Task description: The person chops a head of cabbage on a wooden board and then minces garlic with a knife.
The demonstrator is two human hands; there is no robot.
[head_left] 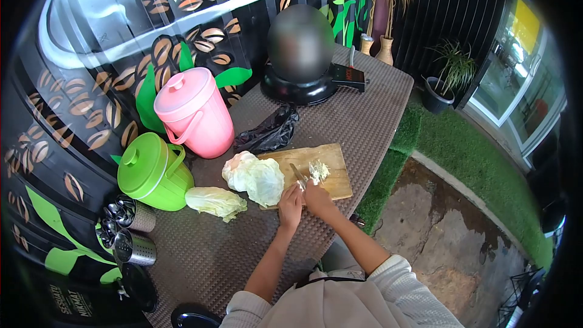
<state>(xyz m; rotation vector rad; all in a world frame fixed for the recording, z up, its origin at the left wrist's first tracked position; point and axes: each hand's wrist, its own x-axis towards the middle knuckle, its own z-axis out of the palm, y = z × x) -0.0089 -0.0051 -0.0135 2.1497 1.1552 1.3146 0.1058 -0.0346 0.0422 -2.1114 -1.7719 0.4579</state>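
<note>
My right hand (316, 199) is closed around the handle of a knife (297, 172), whose blade points away from me over a wooden cutting board (337, 187). Beside it, my left hand (290, 205) rests at the board's near edge with fingers bent over a small pale piece of cabbage, mostly hidden. A little heap of shredded cabbage (319, 171) lies right of the blade. Large loose cabbage leaves (264, 181) overlap the board's left side. Farther left, a napa cabbage (215, 202) lies on the brown woven-textured table (212, 255).
A pink lidded jug (197, 115) and a green lidded jug (158, 173) stand at the left. Behind the board lie a black plastic bag (270, 130) and a black round-based appliance (300, 88). Metal cutlery holders (135, 248) stand near the left edge.
</note>
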